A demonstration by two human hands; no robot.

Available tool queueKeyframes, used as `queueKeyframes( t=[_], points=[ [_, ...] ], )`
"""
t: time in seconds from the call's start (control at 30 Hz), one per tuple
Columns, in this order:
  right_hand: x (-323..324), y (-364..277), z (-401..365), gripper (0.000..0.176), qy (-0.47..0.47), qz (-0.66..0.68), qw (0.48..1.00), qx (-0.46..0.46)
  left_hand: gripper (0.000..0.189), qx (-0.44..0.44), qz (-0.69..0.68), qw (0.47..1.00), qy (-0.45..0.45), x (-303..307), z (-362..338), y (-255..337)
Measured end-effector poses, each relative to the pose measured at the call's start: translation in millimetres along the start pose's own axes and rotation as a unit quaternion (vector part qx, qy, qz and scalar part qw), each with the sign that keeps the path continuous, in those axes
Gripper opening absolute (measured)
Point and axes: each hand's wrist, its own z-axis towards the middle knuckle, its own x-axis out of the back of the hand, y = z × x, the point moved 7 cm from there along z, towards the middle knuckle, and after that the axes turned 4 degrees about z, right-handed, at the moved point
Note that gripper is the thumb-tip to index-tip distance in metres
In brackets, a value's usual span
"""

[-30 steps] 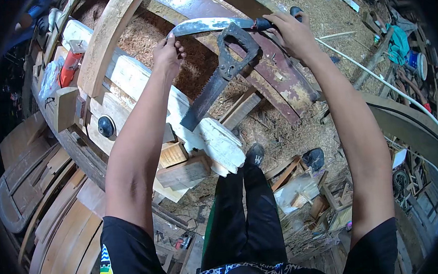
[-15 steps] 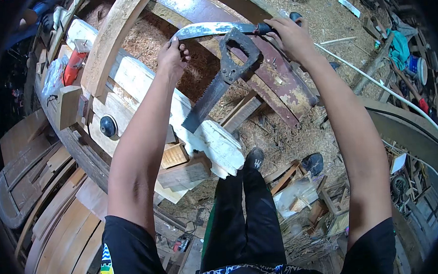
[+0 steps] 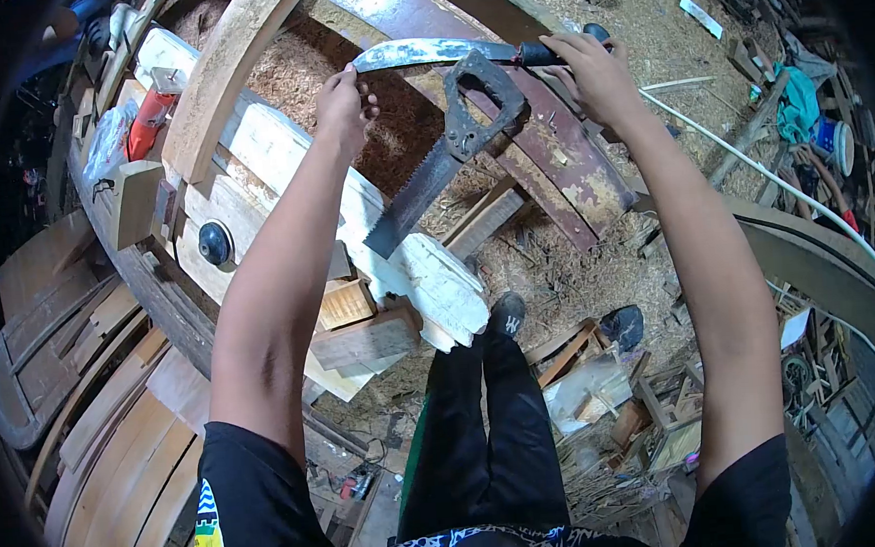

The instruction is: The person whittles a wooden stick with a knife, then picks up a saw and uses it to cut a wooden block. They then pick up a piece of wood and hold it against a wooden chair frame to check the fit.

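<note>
My right hand grips the black handle of a machete with a long, slightly curved blade. At the other end, my left hand pinches the blade's tip between thumb and fingers. Below the blade, a handsaw with a dark worn handle lies slanted, its handle over a peeling maroon board and its toe over a rough white-painted plank. Neither hand touches the saw.
A curved timber rises at the left beside an orange power tool. A black round knob sits on the wood nearby. Wood blocks lie under the white plank. A white hose crosses the sawdust floor.
The view has shifted slightly. My right hand's fingers have shifted a little on the machete handle; my left hand keeps its pinch at the tip. The saw lies as before.
</note>
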Motion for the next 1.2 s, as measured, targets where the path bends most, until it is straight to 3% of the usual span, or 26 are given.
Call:
queueKeyframes(
  t=[0.17, 0.23, 0.33, 0.4, 0.43, 0.5, 0.57, 0.63, 0.67, 0.7, 0.77, 0.83, 0.9, 0.93, 1.07, 1.2],
  points=[
    [4, -4, 0, 0.044, -0.013, 0.007, 1.0, -0.013, 0.025, -0.024, -0.011, 1.0, 0.012, 4, -3, 0],
    [18, -13, -2, 0.044, 0.067, 0.011, 0.998, 0.006, 0.024, -0.032, -0.021, 0.999, 0.016, 9, -7, -2],
    [31, -31, -8, 0.041, 0.11, 0.054, 0.992, 0.017, 0.025, -0.091, 0.037, 0.993, 0.071, 33, -18, -9],
    [30, -45, -11, 0.039, 0.113, 0.079, 0.99, 0.026, 0.024, -0.28, 0.266, 0.916, 0.105, 40, -36, 4],
    [28, -52, -13, 0.037, 0.114, 0.104, 0.988, 0.034, 0.024, -0.281, 0.265, 0.916, 0.107, 44, -48, 3],
    [28, -65, -15, 0.037, 0.12, 0.106, 0.986, 0.056, 0.025, -0.363, 0.335, 0.863, 0.102, 45, -82, 7],
    [15, -69, -14, 0.04, 0.064, 0.173, 0.983, 0.014, 0.023, -0.36, 0.343, 0.863, 0.092, 54, -104, 3],
    [14, -82, -13, 0.043, 0.065, 0.174, 0.983, 0.016, 0.019, -0.477, 0.394, 0.782, 0.068, 53, -128, 6],
    [11, -83, -12, 0.042, 0.068, 0.194, 0.978, -0.031, 0.014, -0.522, 0.417, 0.741, 0.067, 54, -138, 6],
    [5, -80, -15, 0.041, 0.069, 0.214, 0.971, -0.076, 0.014, -0.52, 0.417, 0.742, 0.07, 57, -143, 5],
    [-3, -82, -14, 0.04, 0.086, 0.233, 0.965, -0.084, 0.011, -0.529, 0.464, 0.71, 0.023, 56, -154, -1],
    [-3, -82, -17, 0.035, 0.121, 0.216, 0.961, -0.123, 0.012, -0.483, 0.482, 0.73, 0.002, 62, -161, -9],
    [1, -95, -22, 0.033, 0.134, 0.195, 0.965, -0.115, 0.017, -0.549, 0.505, 0.666, -0.009, 59, -181, -14],
    [2, -101, -27, 0.034, 0.112, 0.176, 0.968, -0.139, 0.03, -0.535, 0.535, 0.653, -0.021, 63, -183, -22],
    [1, -107, -51, 0.04, 0.072, 0.177, 0.96, -0.207, 0.045, -0.515, 0.554, 0.654, -0.018, 75, -210, -46],
    [6, -99, -79, 0.036, 0.024, 0.254, 0.918, -0.304, 0.044, -0.502, 0.547, 0.67, -0.007, 86, -217, -63]
  ],
)
